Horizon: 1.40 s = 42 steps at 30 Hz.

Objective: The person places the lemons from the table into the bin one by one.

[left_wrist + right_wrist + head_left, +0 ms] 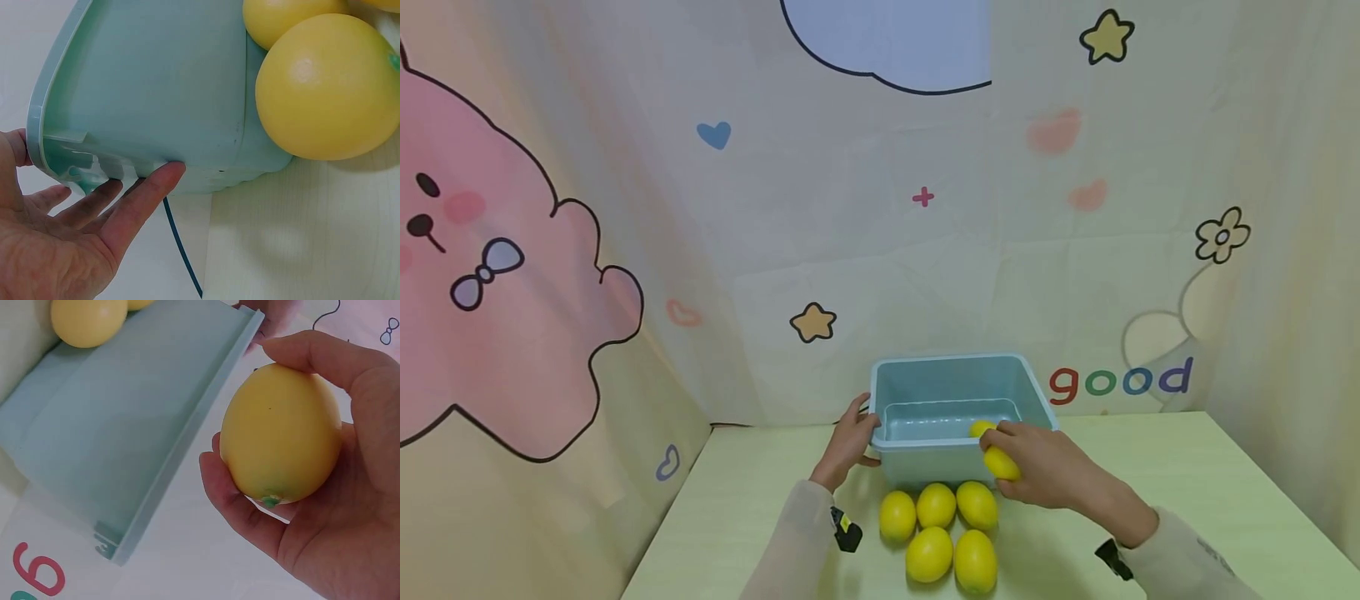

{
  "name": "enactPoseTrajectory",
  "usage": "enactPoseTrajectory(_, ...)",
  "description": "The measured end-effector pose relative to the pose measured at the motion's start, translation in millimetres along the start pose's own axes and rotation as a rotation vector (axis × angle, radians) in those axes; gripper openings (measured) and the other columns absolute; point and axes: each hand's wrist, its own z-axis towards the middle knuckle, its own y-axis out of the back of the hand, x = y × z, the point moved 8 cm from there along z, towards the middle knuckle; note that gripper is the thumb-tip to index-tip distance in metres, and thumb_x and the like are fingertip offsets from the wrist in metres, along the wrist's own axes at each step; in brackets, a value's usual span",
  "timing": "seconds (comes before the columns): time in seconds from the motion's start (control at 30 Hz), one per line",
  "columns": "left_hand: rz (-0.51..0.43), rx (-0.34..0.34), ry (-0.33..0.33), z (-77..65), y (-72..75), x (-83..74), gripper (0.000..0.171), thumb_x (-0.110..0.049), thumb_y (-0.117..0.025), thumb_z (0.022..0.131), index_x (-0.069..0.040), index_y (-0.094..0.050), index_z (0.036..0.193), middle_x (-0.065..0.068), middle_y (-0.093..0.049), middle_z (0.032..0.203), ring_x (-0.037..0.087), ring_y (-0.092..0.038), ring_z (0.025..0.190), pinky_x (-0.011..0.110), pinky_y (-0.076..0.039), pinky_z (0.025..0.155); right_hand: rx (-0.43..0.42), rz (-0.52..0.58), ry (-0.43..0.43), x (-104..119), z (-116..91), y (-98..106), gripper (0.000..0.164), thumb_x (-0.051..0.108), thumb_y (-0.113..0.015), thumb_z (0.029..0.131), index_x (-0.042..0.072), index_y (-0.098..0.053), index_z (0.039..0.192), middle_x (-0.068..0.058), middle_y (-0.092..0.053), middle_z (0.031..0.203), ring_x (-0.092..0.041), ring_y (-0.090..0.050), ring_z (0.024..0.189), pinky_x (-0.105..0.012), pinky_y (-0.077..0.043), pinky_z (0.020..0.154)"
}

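A light blue plastic bin [955, 462] stands on the table, its open top toward me. My left hand [850, 437] grips its left side, the thumb over the rim and the fingers against the outer wall [144, 81]. My right hand [1045, 467] holds a yellow lemon [281, 434] with a green stem tip, fingers and thumb curled around it. This hand is close to the bin's front rim, toward the right. Another lemon [981, 427] shows inside the bin, partly hidden by the right hand.
Several more lemons [929, 554] lie on the pale green table [1120, 500] in front of the bin, in two rows. Behind the bin hangs a curtain [865, 250] printed with stars, hearts and the word "good". A pink cartoon animal [497, 333] is on the left curtain.
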Motion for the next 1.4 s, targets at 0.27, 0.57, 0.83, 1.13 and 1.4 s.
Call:
enactPoseTrajectory(0.27, 0.001, -0.001, -0.004, -0.6, 0.1, -1.1, 0.066, -0.028, -0.047, 0.095, -0.019, -0.024, 0.156, 0.022, -0.038, 0.153, 0.043, -0.056, 0.122, 0.049, -0.061, 0.066, -0.052, -0.022, 0.007, 1.7, 16.8, 15.7, 0.035, 0.025, -0.078, 0.077, 0.020, -0.064, 0.108, 0.007, -0.059, 0.092, -0.007, -0.048, 0.071, -0.018, -0.038, 0.053)
enactPoseTrajectory(0.57, 0.000, 0.011, -0.001, -2.2, -1.1, -1.7, 0.066, -0.027, -0.046, 0.096, -0.019, -0.023, 0.157, 0.022, -0.038, 0.153, 0.045, -0.053, 0.126, 0.048, -0.061, 0.066, -0.057, -0.008, 0.002, 6.0, 33.0, 31.4, 0.034, 0.024, -0.077, 0.079, 0.018, -0.064, 0.110, 0.006, -0.058, 0.091, -0.009, -0.048, 0.071, -0.019, -0.039, 0.053)
enactPoseTrajectory(0.83, 0.007, 0.006, 0.000, -3.0, -0.1, -3.6, 0.066, -0.028, -0.046, 0.096, -0.019, -0.023, 0.157, 0.023, -0.038, 0.153, 0.045, -0.053, 0.125, 0.047, -0.061, 0.067, -0.074, -0.011, 0.009, 9.3, 52.0, 44.1, 0.033, 0.026, -0.076, 0.080, 0.019, -0.063, 0.110, 0.006, -0.058, 0.092, -0.010, -0.048, 0.070, -0.021, -0.040, 0.053)
enactPoseTrajectory(1.13, 0.004, 0.005, 0.000, -2.7, -0.3, -2.0, 0.067, -0.028, -0.046, 0.095, -0.019, -0.022, 0.157, 0.024, -0.037, 0.153, 0.045, -0.054, 0.125, 0.048, -0.061, 0.067, -0.061, 0.013, 0.008, 5.3, 70.6, 48.5, 0.034, 0.025, -0.074, 0.081, 0.017, -0.062, 0.111, 0.003, -0.058, 0.092, -0.012, -0.050, 0.067, -0.023, -0.043, 0.055)
enactPoseTrajectory(1.4, 0.007, -0.004, 0.004, 0.0, -0.2, 0.6, 0.066, -0.029, -0.047, 0.095, -0.020, -0.024, 0.156, 0.021, -0.041, 0.152, 0.044, -0.055, 0.123, 0.048, -0.061, 0.066, -0.035, 0.030, -0.029, -2.5, 86.0, 48.5, 0.037, 0.026, -0.075, 0.081, 0.016, -0.062, 0.114, 0.000, -0.061, 0.097, -0.014, -0.053, 0.075, -0.025, -0.048, 0.062)
